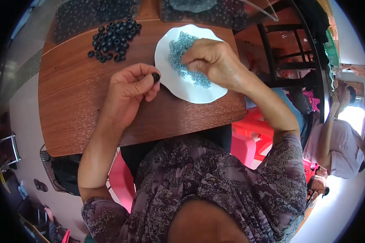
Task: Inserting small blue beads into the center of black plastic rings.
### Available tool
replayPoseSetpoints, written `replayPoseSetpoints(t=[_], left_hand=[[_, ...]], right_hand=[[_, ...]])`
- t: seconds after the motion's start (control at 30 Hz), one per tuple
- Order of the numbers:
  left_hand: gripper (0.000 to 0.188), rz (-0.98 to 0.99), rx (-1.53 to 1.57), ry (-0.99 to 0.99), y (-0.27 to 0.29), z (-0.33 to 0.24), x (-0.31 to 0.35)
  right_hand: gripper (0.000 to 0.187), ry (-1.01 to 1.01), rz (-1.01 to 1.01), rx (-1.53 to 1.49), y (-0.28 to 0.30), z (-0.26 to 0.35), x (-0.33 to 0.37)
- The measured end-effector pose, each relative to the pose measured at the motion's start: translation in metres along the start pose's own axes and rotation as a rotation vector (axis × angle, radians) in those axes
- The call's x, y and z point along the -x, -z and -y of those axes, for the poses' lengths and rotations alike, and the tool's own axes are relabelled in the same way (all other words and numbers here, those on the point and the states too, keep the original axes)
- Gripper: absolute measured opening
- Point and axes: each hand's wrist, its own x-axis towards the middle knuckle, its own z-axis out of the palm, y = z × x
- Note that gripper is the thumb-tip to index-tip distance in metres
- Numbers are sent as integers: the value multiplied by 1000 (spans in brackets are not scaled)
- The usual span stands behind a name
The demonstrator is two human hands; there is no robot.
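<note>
My left hand is closed over the wooden table, pinching a small black round piece with a hole between thumb and fingertips. It is just left of a white plate with a wavy rim. On the plate lie many tiny pale blue-green translucent beads. Above these beads is my right hand, its thumb and fingers drawn together. Whatever its fingertips hold, if anything, is too small and blurred to make out. A loose pile of similar black pieces sits beyond my left hand.
Two transparent trays or bags of dark pieces lie along the far side of the brown table. Pink stools stand under and beside it. Other people sit at the right.
</note>
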Motion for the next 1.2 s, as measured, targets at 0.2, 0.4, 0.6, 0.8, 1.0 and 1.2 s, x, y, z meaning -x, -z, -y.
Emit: replayPoseSetpoints(t=[0.2,0.4,0.6,0.8,1.0,1.2], left_hand=[[17,-10,75,-41,3,2,2],[17,0,75,-57,4,2,2],[18,-7,79,-64,3,1,3],[18,-28,69,-59,5,1,2],[18,-9,94,-68,5,1,1],[18,-8,64,-86,5,2,2]], right_hand=[[14,115,9,135,-29,-5,21],[15,155,-14,302,-31,-3,26],[22,0,-173,75,-19,-2,31],[24,100,-109,298,-30,-8,35],[24,206,-108,379,-36,-11,30],[17,218,-65,381,-35,-7,28]])
